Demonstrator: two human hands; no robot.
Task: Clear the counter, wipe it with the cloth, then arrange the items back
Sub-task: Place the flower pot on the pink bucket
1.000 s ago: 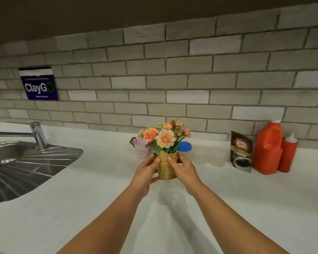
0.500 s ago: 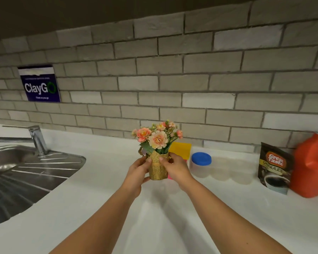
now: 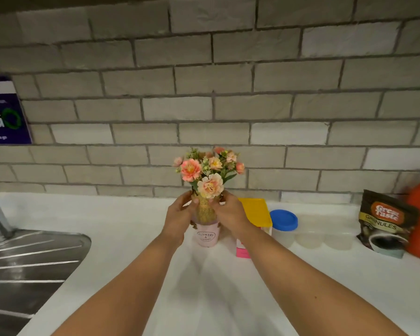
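The flower bouquet [image 3: 207, 174] in its gold wrap stands upright with its lower end inside the pink pot [image 3: 206, 234] on the white worktop [image 3: 131, 229]. The left hand [image 3: 180, 215] and right hand [image 3: 229, 213] both have their grip closed around the wrap. Just right of the pot stand a yellow-lidded box [image 3: 255, 212] and a blue-lidded jar [image 3: 283, 220].

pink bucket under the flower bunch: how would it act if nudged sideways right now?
Likely tippy: the pink bucket is small, narrows toward its base, and the flower bunch rises tall above it. Probably light, so it may slide on the smooth white counter rather than resist. Both the left hand and right hand grip the gold wrap, which should steady it.
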